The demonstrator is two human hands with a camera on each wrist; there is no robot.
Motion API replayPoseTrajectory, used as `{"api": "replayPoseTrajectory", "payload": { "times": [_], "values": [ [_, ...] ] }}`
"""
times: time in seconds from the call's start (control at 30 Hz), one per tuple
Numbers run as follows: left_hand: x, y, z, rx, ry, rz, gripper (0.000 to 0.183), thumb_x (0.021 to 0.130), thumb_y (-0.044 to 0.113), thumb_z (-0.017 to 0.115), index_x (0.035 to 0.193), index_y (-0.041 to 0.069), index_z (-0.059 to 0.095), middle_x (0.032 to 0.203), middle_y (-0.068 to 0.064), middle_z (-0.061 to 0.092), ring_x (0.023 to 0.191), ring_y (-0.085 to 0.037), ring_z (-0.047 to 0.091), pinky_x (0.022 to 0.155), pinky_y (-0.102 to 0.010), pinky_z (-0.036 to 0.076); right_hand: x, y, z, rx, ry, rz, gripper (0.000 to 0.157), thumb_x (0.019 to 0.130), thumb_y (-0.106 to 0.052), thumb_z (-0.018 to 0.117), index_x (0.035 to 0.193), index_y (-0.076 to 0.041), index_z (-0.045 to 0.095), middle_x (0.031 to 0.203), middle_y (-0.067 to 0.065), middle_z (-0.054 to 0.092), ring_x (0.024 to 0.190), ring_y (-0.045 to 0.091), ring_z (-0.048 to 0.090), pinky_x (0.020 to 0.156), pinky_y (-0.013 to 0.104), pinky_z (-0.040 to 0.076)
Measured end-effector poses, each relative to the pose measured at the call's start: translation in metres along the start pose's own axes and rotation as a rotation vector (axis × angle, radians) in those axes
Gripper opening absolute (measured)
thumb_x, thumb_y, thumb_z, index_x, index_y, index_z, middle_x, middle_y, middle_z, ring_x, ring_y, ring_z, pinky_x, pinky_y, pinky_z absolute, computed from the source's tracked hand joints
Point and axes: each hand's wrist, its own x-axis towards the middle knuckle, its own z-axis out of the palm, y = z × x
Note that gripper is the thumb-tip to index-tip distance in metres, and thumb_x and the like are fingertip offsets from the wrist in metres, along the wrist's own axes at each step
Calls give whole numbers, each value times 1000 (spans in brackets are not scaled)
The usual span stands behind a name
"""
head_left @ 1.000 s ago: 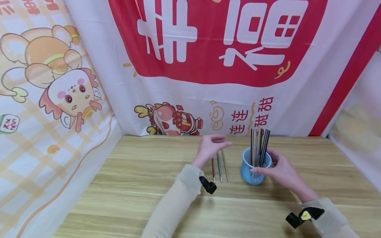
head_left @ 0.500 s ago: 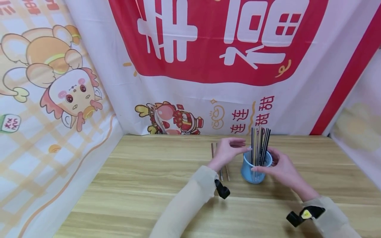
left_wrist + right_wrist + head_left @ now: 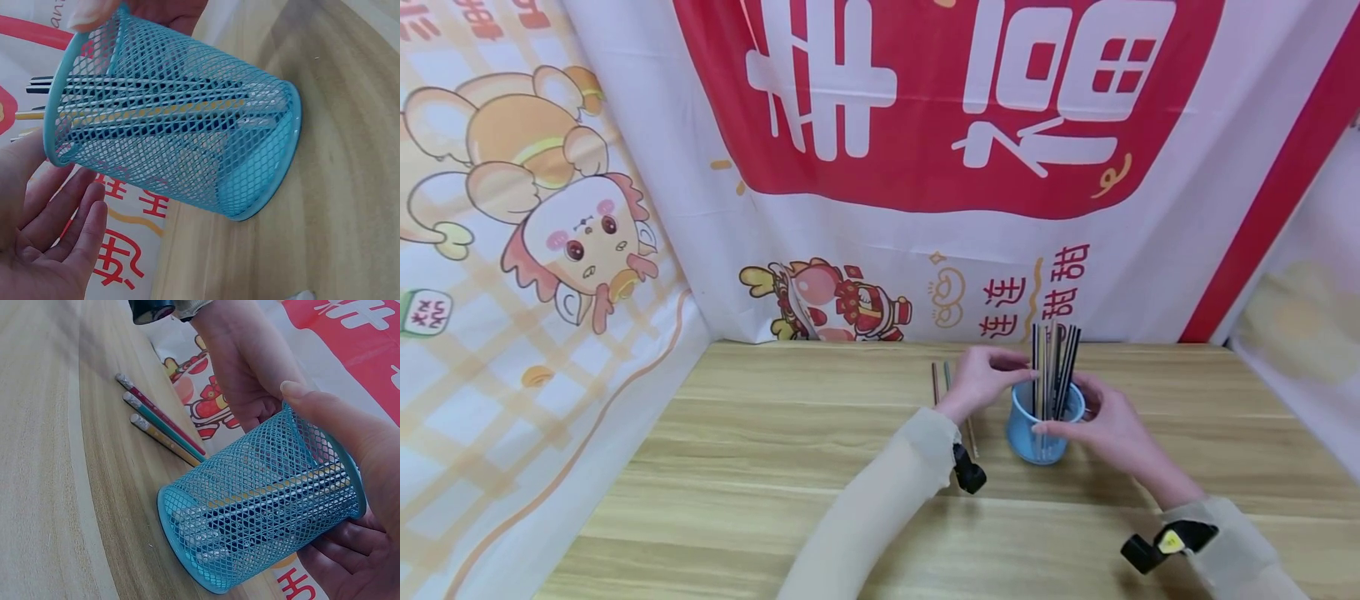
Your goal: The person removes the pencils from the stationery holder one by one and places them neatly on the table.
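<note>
A light-blue mesh pencil cup (image 3: 1028,433) stands upright on the table, with several black, yellow and silvery pencils (image 3: 1055,367) rising from it. My right hand (image 3: 1108,421) grips the cup near its rim from the right, thumb in front and fingers behind. My left hand (image 3: 981,379) is at the rim's left side, its thumb tip against or just beside the pencils. In the left wrist view the fingers of my left hand (image 3: 56,244) are loosely bent, apart from the cup wall. Three pencils, red (image 3: 156,409), teal (image 3: 156,422) and gold (image 3: 159,437), lie on the table, partly hidden by my left arm in the head view.
The wood-grain table (image 3: 737,475) meets a white cloth backdrop (image 3: 865,233) with red print at its back edge. Another printed cloth (image 3: 550,275) hangs along the left side. Small black cameras (image 3: 970,471) sit on both wrists.
My left hand has moved right, from above the loose pencils to the cup's rim and its pencils. My right hand and the cup have stayed in place.
</note>
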Motion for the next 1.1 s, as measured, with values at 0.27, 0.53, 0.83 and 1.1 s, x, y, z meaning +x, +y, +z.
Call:
{"api": "replayPoseTrajectory", "payload": {
  "times": [0.27,0.53,0.83,1.1],
  "values": [
    [-3,-1,4,18,24,33,24,84,35,85,107,27,79,96,19,73,88,2,65,79,-20,54,0,1,1,-11,9,-10,89,81,-43,87,147,0,45,137,23,58,119,38,58,101,56,48],
    [-1,-1,8,4,39,77,23,86,33,84,107,25,79,96,18,73,88,2,66,79,-19,55,-1,1,1,-17,7,-5,90,81,-44,87,147,1,44,137,23,58,118,38,59,100,55,49],
    [-1,2,11,-39,63,62,22,86,31,84,106,25,79,95,18,73,88,1,66,80,-20,54,-1,1,0,-11,3,4,92,82,-44,86,148,1,43,139,25,56,120,39,58,101,57,48],
    [-3,4,11,-46,92,21,22,85,32,84,106,26,78,95,19,72,88,1,65,80,-21,55,0,-1,-1,2,-13,26,94,81,-46,86,150,1,41,141,26,53,122,41,56,102,58,47]
  ]
}}
